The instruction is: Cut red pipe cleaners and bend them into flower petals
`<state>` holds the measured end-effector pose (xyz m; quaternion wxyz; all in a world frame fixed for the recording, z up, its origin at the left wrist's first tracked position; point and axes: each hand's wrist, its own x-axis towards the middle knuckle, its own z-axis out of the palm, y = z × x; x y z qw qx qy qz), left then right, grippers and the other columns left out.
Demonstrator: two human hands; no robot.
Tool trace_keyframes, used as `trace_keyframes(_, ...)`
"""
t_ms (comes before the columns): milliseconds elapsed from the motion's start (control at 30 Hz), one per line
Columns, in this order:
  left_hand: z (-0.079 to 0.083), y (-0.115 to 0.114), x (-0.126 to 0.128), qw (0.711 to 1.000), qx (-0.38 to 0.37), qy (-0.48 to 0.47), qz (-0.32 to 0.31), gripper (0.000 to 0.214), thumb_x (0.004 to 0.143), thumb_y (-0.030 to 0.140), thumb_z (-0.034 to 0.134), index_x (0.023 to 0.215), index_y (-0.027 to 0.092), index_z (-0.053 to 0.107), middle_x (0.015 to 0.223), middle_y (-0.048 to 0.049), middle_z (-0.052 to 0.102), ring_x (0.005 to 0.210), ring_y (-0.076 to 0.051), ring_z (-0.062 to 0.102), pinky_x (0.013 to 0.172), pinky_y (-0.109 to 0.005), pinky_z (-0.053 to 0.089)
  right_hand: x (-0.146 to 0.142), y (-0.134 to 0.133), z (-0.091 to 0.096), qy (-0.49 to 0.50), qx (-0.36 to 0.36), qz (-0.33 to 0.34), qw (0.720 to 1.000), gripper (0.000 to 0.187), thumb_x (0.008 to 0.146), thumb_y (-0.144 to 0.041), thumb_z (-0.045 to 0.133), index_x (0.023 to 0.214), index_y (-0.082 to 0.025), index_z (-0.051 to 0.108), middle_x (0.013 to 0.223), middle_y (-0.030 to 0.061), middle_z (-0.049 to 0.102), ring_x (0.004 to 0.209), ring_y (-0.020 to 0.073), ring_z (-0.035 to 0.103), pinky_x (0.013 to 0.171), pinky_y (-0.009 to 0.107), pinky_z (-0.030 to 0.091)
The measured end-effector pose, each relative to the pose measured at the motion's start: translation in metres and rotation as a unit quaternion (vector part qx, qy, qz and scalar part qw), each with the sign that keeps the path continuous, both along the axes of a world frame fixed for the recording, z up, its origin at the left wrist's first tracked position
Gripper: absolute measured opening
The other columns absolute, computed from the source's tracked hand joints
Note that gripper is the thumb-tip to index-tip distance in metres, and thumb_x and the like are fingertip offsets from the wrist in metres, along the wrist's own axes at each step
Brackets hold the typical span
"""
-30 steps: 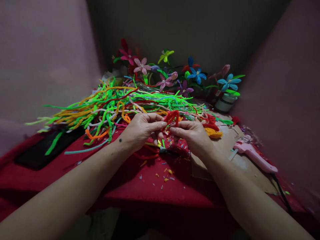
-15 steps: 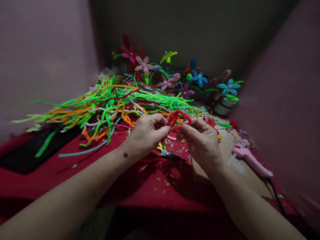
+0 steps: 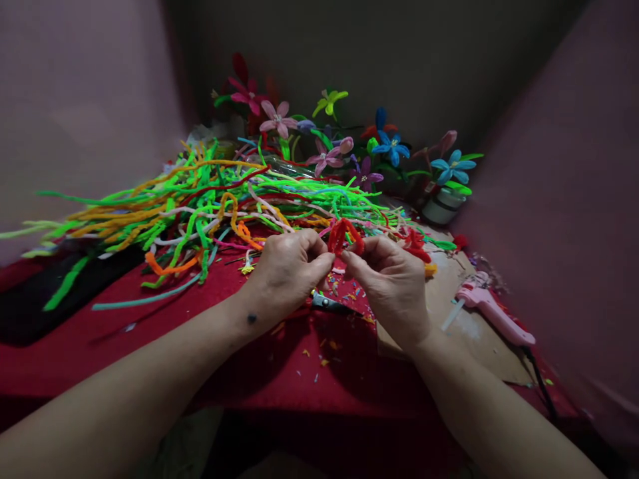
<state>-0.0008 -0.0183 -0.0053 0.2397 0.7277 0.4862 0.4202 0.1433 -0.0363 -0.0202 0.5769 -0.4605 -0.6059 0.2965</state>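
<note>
Head view: the left hand (image 3: 287, 269) pinches the lower left of a red pipe cleaner (image 3: 338, 236) between thumb and curled fingers. Bent into narrow, petal-like loops, the fuzzy piece stands up in the gap between the hands, rounded at the top and drawn in towards the thumbs, above the red cloth (image 3: 239, 372). On its other side the right hand (image 3: 394, 283) is closed on it too, thumb and fingers together, the two thumb tips near each other.

Now what is hard to see, from the left. A flat black object (image 3: 30, 309) lies in shadow, partly covered by stray stems and too dark to identify. The heap of pipe cleaners (image 3: 210, 216), mostly green and orange, is so tangled that single stems cannot be followed. Fingertips hide where the red loops meet, so whether they are one length or several cannot be told. Scissors (image 3: 334, 305) show their blades; the left hand covers most of the rest. The right hand and forearm overlap the cardboard (image 3: 464, 346), where a pink glue gun (image 3: 492, 309) lies, its cord fading into the dark.
</note>
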Motion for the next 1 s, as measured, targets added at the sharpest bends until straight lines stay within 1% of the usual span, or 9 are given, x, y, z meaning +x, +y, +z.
trace_keyframes(133, -0.002, 0.001, -0.003, 0.999, 0.022, 0.021, -0.019, 0.017, 0.076, 0.021, 0.056, 0.061, 0.014, 0.059, 0.053, 0.0015, 0.056, 0.051, -0.009, 0.047, 0.049, -0.021, 0.034, 0.0, 0.002, 0.003, 0.036, -0.069, 0.047, 0.996, 0.014, 0.072, -0.028, 0.069, 0.069, -0.016, 0.061, 0.054, -0.0028, 0.059, 0.049, 0.0095, 0.054, 0.051, 0.024, 0.043)
trace_keyframes(267, -0.006, 0.004, -0.006, 0.992, 0.107, 0.047, -0.05, 0.01, 0.077, 0.016, 0.055, 0.069, 0.014, 0.062, 0.064, -0.0004, 0.058, 0.06, -0.01, 0.051, 0.056, -0.022, 0.037, 0.003, 0.007, 0.002, 0.096, -0.129, 0.099, 0.982, 0.015, 0.067, -0.027, 0.073, 0.068, -0.014, 0.065, 0.053, -0.0016, 0.06, 0.046, 0.0098, 0.054, 0.05, 0.024, 0.045)
trace_keyframes(367, -0.006, 0.007, -0.008, 0.982, 0.169, 0.05, -0.074, 0.01, 0.077, 0.01, 0.055, 0.069, 0.013, 0.06, 0.075, -0.0028, 0.058, 0.067, -0.01, 0.052, 0.06, -0.022, 0.039, 0.006, 0.013, -0.001, 0.158, -0.195, 0.15, 0.956, 0.017, 0.061, -0.024, 0.077, 0.067, -0.013, 0.066, 0.054, -0.0009, 0.061, 0.044, 0.0098, 0.054, 0.047, 0.025, 0.045)
trace_keyframes(433, -0.005, 0.009, -0.008, 0.979, 0.17, 0.045, -0.103, 0.011, 0.076, 0.009, 0.054, 0.068, 0.013, 0.059, 0.077, -0.0029, 0.058, 0.069, -0.01, 0.052, 0.062, -0.021, 0.04, 0.008, 0.015, -0.002, 0.193, -0.253, 0.176, 0.932, 0.02, 0.058, -0.025, 0.078, 0.065, -0.013, 0.064, 0.054, -0.001, 0.06, 0.043, 0.0099, 0.054, 0.045, 0.025, 0.046)
trace_keyframes(500, -0.003, 0.009, -0.009, 0.982, 0.137, 0.049, -0.124, 0.011, 0.076, 0.009, 0.055, 0.067, 0.013, 0.059, 0.071, -0.0013, 0.058, 0.067, -0.01, 0.052, 0.061, -0.021, 0.04, 0.009, 0.016, -0.002, 0.206, -0.284, 0.185, 0.918, 0.023, 0.055, -0.025, 0.08, 0.063, -0.013, 0.062, 0.054, -0.0012, 0.06, 0.042, 0.0099, 0.053, 0.043, 0.024, 0.046)
trace_keyframes(600, 0.0, 0.007, -0.01, 0.991, 0.061, 0.056, -0.11, 0.009, 0.074, 0.011, 0.057, 0.066, 0.014, 0.061, 0.061, 0.001, 0.056, 0.059, -0.009, 0.05, 0.054, -0.02, 0.038, 0.007, 0.016, -0.002, 0.208, -0.255, 0.177, 0.928, 0.026, 0.053, -0.025, 0.081, 0.061, -0.014, 0.06, 0.055, -0.0021, 0.06, 0.042, 0.0087, 0.052, 0.043, 0.023, 0.045)
trace_keyframes(700, 0.003, 0.004, -0.009, 0.994, -0.015, 0.037, -0.1, 0.009, 0.073, 0.015, 0.058, 0.064, 0.014, 0.06, 0.055, 0.002, 0.055, 0.053, -0.009, 0.049, 0.049, -0.02, 0.037, 0.005, 0.016, 0.0, 0.233, -0.221, 0.19, 0.928, 0.024, 0.058, -0.026, 0.08, 0.07, -0.016, 0.062, 0.062, -0.0025, 0.062, 0.049, 0.0085, 0.054, 0.049, 0.023, 0.047)
trace_keyframes(800, 0.003, 0.003, -0.007, 0.989, -0.079, -0.004, -0.123, 0.015, 0.073, 0.019, 0.058, 0.059, 0.015, 0.055, 0.051, 0.0026, 0.056, 0.048, -0.009, 0.05, 0.047, -0.02, 0.038, 0.005, 0.017, 0.0, 0.257, -0.218, 0.216, 0.916, 0.021, 0.064, -0.029, 0.075, 0.077, -0.018, 0.063, 0.067, -0.0028, 0.063, 0.056, 0.0084, 0.056, 0.055, 0.022, 0.047)
trace_keyframes(1000, -0.002, 0.005, -0.004, 0.975, -0.137, -0.089, -0.154, 0.015, 0.067, 0.011, 0.059, 0.07, 0.019, 0.046, 0.053, 0.0068, 0.054, 0.045, -0.009, 0.052, 0.042, -0.019, 0.04, 0.006, 0.016, -0.003, 0.231, -0.242, 0.225, 0.915, 0.021, 0.062, -0.024, 0.076, 0.075, -0.016, 0.062, 0.067, -0.0022, 0.061, 0.057, 0.0094, 0.056, 0.056, 0.024, 0.047)
